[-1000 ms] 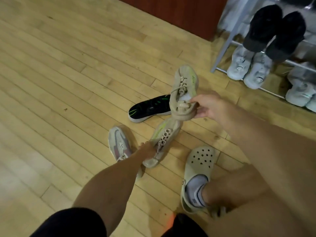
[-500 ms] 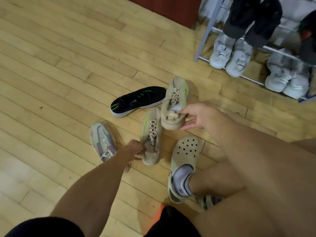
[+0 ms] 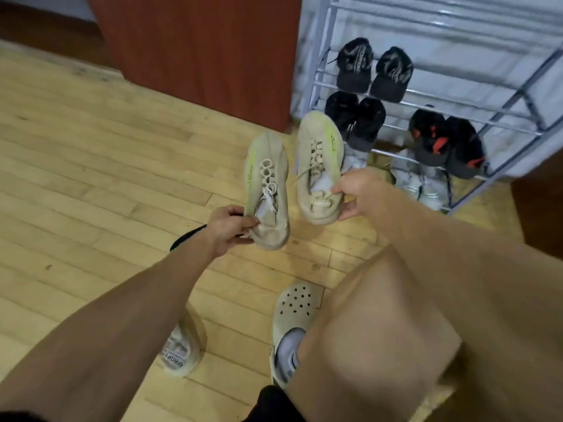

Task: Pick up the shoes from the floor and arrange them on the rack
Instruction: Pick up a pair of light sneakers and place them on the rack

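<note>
I hold two beige sneakers with neon-green trim in the air, toes pointing toward the rack. My left hand [image 3: 229, 229] grips the heel of the left beige sneaker [image 3: 268, 181]. My right hand [image 3: 356, 193] grips the heel of the right beige sneaker [image 3: 318, 159], which is closer to the metal shoe rack [image 3: 499, 117]. The rack holds black pairs on its middle shelves and pale sneakers at the bottom. A pale sneaker [image 3: 182, 348] lies on the floor under my left forearm. A black sneaker [image 3: 185, 239] on the floor is mostly hidden behind my left wrist.
A dark red wooden cabinet [image 3: 201, 56] stands left of the rack. My foot in a cream clog [image 3: 294, 312] rests on the wooden floor, and my bent right knee fills the lower right. Another dark panel [image 3: 539, 208] stands right of the rack.
Both beige sneakers have been lifted off the floor and carried toward the rack. My view has swung up and right, so more of the rack shows.
</note>
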Motion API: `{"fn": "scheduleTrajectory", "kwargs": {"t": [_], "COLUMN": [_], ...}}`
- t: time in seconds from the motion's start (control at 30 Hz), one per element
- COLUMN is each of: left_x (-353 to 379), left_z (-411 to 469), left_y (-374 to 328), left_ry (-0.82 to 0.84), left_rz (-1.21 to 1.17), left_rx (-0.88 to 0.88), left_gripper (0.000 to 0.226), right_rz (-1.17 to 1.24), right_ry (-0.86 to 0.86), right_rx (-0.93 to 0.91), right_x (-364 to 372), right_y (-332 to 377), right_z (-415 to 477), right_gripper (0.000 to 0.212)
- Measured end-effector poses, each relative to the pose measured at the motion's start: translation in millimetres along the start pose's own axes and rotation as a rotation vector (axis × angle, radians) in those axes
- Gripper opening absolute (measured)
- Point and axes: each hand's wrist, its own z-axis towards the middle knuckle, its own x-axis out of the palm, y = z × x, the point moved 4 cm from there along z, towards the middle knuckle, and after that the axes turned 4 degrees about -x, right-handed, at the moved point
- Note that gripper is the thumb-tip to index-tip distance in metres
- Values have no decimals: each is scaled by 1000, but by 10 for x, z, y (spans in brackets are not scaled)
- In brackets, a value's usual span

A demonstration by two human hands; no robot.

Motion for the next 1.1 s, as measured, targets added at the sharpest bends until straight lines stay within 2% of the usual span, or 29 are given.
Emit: {"fn": "scheduleTrajectory", "kwargs": {"t": [0.13,0.23,0.3,0.37,0.47,0.57,0.83,1.1], "left_x": [374,759,1084,1451,2005,2549,3759,4667], "left_z": [-149,-240,-303,-351,-352,-247,451,1238], "left_y": [-718,-1161,-1411,-1610,-1813,-1985,-2360,-2606], "left_ry": [11,62,95,126,159,185,234,265], "left_rz": [68,163,220,259,286,331,376,325], "left_rx": [123,193,237,258,262,275,261,263], "left_gripper": [29,33,20,13,14,12,10,24], "right_rz": [133,180,218,284,380,440,443,381], "right_ry": [-90,-193,-245,-259,-276,-304,-356,-443], "right_rx": [-75,-111,-130,-130,-115,-107,-89,-267], "right_x": [-713,-1263,-1622,-1963,-2417,-2828,-3617,-4094], "right_y": [145,114,54,-29,-150,-243,-267,-43], "right_z": [-103,-159,-194,-184,-100,79,946,1906], "right_gripper": [11,13,9,20,31,33,20,9]}}
